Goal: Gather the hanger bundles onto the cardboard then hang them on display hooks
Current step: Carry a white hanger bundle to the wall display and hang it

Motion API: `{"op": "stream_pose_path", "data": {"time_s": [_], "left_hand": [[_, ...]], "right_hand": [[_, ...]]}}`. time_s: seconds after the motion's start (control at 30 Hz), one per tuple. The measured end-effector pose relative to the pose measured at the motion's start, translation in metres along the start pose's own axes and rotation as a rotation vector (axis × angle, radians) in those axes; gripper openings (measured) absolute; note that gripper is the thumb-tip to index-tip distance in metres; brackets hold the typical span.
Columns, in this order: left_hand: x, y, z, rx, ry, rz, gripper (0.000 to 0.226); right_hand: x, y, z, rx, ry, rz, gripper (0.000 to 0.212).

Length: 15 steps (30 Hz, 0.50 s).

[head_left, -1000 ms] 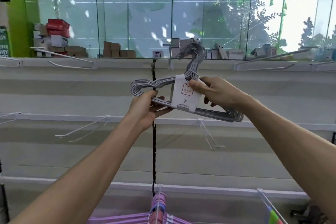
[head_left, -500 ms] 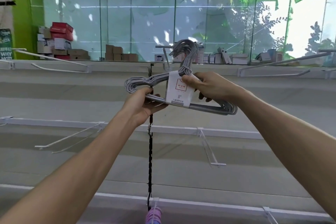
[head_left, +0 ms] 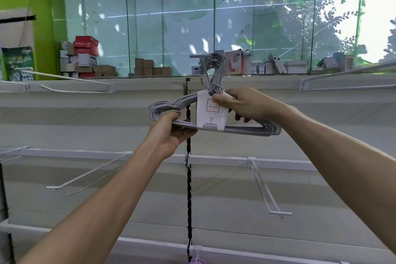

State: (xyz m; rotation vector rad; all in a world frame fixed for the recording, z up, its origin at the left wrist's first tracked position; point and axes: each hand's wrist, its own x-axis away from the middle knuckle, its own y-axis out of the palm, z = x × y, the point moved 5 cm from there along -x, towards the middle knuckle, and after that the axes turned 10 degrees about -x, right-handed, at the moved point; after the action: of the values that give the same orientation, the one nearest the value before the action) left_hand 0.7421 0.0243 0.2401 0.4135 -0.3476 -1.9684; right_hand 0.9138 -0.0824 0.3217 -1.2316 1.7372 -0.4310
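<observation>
Scanning from the left, you have bare display hooks on the top rail and another slanting out of the rail below. Your left hand comes next, palm up under the bundle's bottom bars, thumb over the near end and fingers curled beneath, so it grips the hanger bundle from below. The bundle is grey, banded by a white paper label, and held level in front of the top rail, well above the middle one. Compared with a second ago it sits higher and closer to the rail, and its stacked hook ends now overlap the short top hook by the black upright strip. Whether they have caught on it I cannot tell. Your right hand pinches the label and the neck of the bundle, thumb on the paper, fingers wrapped behind. That climb suggests gathering is done for this bundle and you are in the hanging step. Further right, more hooks stand free.
</observation>
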Motion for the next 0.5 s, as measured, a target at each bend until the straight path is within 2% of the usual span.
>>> {"op": "stream_pose_path", "data": {"time_s": [0.2, 0.37, 0.5], "left_hand": [[-0.011, -0.011, -0.009, 0.023, -0.028, -0.023, 0.01], [-0.024, -0.009, -0.027, 0.088, -0.079, -0.048, 0.011], [-0.033, -0.006, -0.042, 0.167, -0.123, -0.06, 0.016]], "right_hand": [[-0.009, 0.017, 0.013, 0.015, 0.016, -0.014, 0.072], [-0.019, 0.021, 0.024, 0.001, -0.018, -0.001, 0.051], [-0.025, 0.023, 0.026, 0.08, -0.062, -0.024, 0.051]]}}
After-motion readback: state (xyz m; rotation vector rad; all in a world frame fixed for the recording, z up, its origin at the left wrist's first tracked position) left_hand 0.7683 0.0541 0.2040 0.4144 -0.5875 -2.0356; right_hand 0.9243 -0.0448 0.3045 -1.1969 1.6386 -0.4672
